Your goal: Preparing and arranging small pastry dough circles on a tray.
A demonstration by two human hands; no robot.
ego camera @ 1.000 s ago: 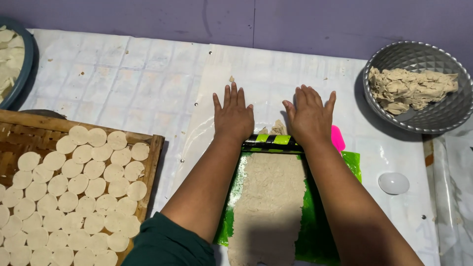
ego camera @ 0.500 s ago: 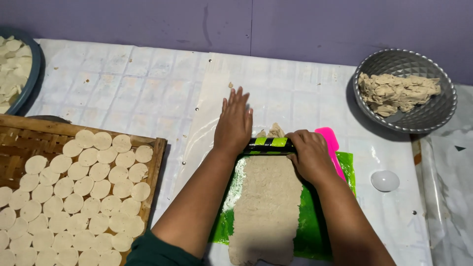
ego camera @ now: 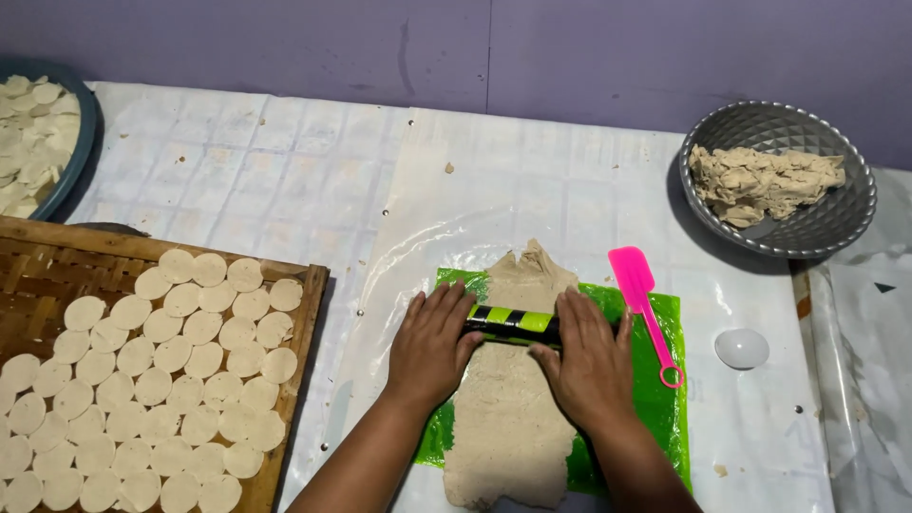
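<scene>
A long beige sheet of dough (ego camera: 508,418) lies on a green mat (ego camera: 662,399) in front of me. Across it rests a green and black striped roller (ego camera: 511,324). My left hand (ego camera: 432,347) lies flat on the roller's left end, and my right hand (ego camera: 589,359) presses on its right end. Both palms face down with fingers spread. A ragged tip of dough sticks out beyond the roller. A pink spatula (ego camera: 642,296) lies on the mat just right of my right hand.
A woven tray (ego camera: 38,275) at the left carries several round dough discs (ego camera: 180,361). A grey metal bowl (ego camera: 836,223) with dough scraps sits at the back right. A dark bowl (ego camera: 81,152) of discs is at the far left. A small white lid (ego camera: 741,348) lies right of the mat.
Both hands have drawn the roller back toward me along the dough. The far end of the dough, covered before, now shows beyond the roller.
</scene>
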